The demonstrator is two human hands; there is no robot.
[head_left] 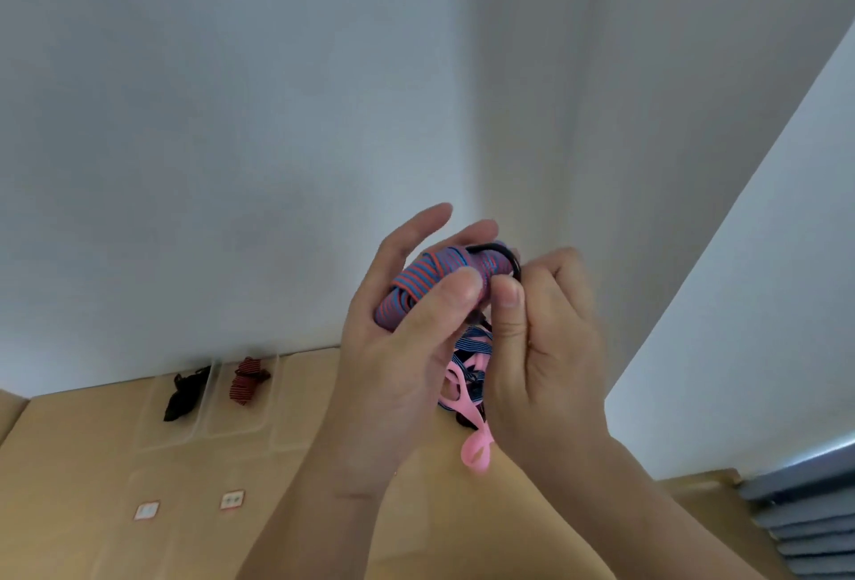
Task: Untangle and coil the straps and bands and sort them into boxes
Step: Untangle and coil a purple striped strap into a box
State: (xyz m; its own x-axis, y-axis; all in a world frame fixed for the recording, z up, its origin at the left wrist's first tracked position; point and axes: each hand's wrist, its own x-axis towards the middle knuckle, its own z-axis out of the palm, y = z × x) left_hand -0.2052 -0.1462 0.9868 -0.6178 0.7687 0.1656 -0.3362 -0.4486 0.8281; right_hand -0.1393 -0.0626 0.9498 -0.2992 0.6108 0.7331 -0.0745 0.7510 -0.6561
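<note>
I hold a coiled blue strap with red stripes (pixel 430 276) up in front of the wall. My left hand (pixel 398 348) grips the coil, thumb pressed on its front. My right hand (pixel 550 339) pinches the coil's right end, where a black hook (pixel 502 253) curves out. Behind and below my hands a tangle of a pink band (pixel 467 403) and dark blue striped strap (pixel 474 343) lies on the table. Two clear boxes stand at the back left: one (pixel 159 431) holds a black coiled strap (pixel 182 394), the other (pixel 240 427) a red-and-black striped strap (pixel 245 380).
The tan table (pixel 92 464) meets a white wall at the back. Two small white labels (pixel 231 500) lie on the table in front of the boxes. A grey slatted unit (pixel 805 515) stands at the right edge.
</note>
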